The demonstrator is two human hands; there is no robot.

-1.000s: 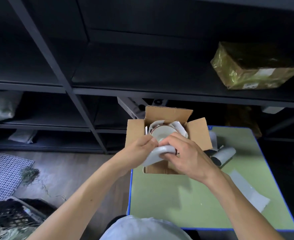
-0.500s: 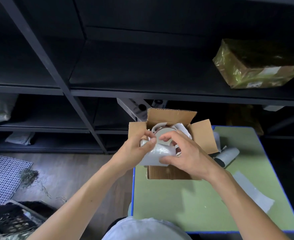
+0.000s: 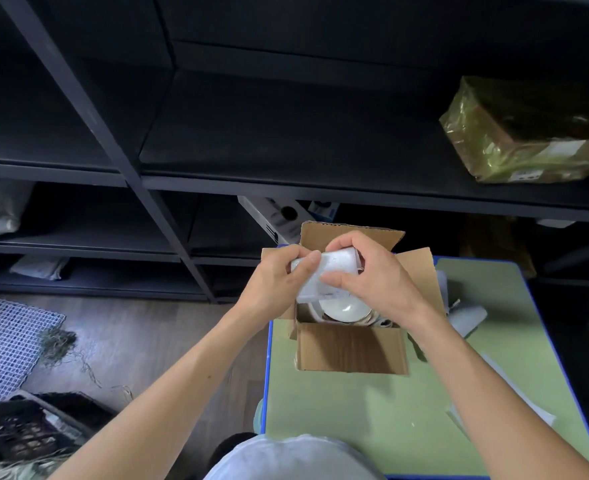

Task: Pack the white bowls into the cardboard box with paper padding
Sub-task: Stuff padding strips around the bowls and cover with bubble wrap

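Note:
An open cardboard box [image 3: 350,351] stands at the far left of the green table [image 3: 372,417]. Inside it a white bowl [image 3: 345,308] shows below my hands, with paper around its rim. Above the box opening both hands grip a rolled white paper sheet [image 3: 327,275]. My left hand [image 3: 279,282] curls round its left end with the thumb on top. My right hand [image 3: 372,275] holds its right end, fingers arched over it.
More white paper rolls [image 3: 468,315] lie right of the box, and a flat sheet [image 3: 504,382] at the table's right. Dark shelving stands behind, with a gold-wrapped parcel [image 3: 525,133] on it. A crate [image 3: 19,434] and a mesh mat [image 3: 5,341] lie on the floor left.
Both hands have lifted the paper roll from the box's near edge up over the opening. The view has shifted, so the bowl now shows beneath the hands.

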